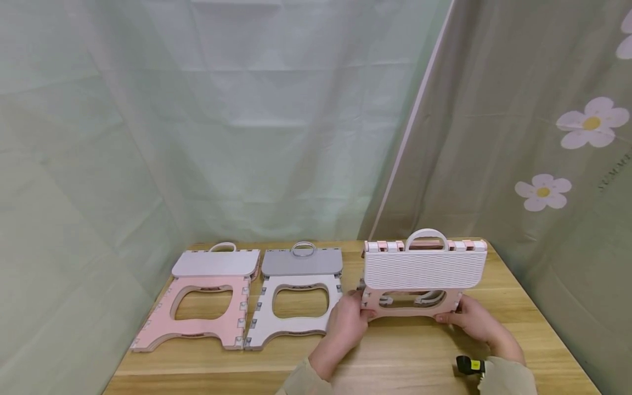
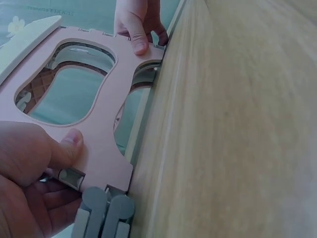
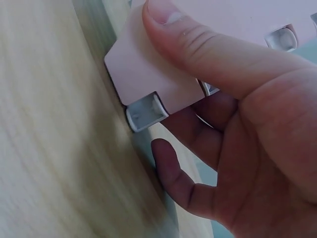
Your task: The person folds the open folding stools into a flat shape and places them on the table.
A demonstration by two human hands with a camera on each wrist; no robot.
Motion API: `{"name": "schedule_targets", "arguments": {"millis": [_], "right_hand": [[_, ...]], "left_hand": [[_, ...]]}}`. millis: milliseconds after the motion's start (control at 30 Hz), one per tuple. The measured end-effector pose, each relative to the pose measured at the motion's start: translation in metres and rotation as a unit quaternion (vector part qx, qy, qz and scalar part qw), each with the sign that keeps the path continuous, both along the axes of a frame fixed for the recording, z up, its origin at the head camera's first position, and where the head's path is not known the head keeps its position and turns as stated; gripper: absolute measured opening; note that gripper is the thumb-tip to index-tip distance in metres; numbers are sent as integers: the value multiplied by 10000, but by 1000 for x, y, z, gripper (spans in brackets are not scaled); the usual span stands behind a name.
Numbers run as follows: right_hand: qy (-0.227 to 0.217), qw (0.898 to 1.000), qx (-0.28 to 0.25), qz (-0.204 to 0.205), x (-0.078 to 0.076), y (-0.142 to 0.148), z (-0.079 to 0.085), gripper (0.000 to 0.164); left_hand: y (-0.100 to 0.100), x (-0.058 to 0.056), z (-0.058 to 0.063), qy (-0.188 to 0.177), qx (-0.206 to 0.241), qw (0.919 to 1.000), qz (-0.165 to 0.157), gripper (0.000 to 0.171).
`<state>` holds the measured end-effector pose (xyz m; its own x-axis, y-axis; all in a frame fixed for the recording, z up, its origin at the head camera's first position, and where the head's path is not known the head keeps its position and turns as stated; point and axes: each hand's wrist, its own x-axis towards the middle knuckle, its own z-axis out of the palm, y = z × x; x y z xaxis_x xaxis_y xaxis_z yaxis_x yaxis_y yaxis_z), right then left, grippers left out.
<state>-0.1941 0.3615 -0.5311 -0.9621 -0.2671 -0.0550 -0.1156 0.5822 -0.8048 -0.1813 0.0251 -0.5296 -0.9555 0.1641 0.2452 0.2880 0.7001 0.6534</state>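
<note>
A folding stool (image 1: 424,269) with pink legs, a woven-pattern white top and a white carry handle (image 1: 427,235) is at the right of the table in the head view. My left hand (image 1: 348,318) grips its left leg side, thumb on the front face and fingers behind. On the opposite side my right hand (image 1: 481,323) holds the other leg edge the same way, its thumb lying on the pink panel (image 3: 163,74) in the right wrist view. The stool's feet are right at the wooden surface in both wrist views. A hinged grey foot piece (image 2: 101,210) shows beside my left fingers.
Two more folding stools lie folded on the wooden table (image 1: 405,362): a pink one (image 1: 207,323) with a white top, then a white one (image 1: 291,326) with a grey top, near my left hand. Curtains (image 1: 276,137) hang behind and beside the table. A black strap end (image 1: 469,365) dangles at my right sleeve.
</note>
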Motion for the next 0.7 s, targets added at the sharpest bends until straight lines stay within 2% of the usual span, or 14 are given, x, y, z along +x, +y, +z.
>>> {"name": "schedule_targets", "arguments": {"millis": [133, 333, 467, 700], "right_hand": [[140, 9992, 266, -264, -2, -1, -2, 56], [311, 9974, 307, -576, -4, -3, -6, 88], [295, 9969, 400, -617, -4, -1, -6, 83], [666, 9952, 397, -602, -3, -2, -9, 66]], "left_hand": [[-1, -3, -3, -186, 469, 9986, 144, 44], [0, -5, -9, -144, 803, 9961, 324, 73], [-1, -5, -9, 10, 757, 9964, 380, 79], [-2, -6, -8, 246, 542, 9973, 439, 58]]}}
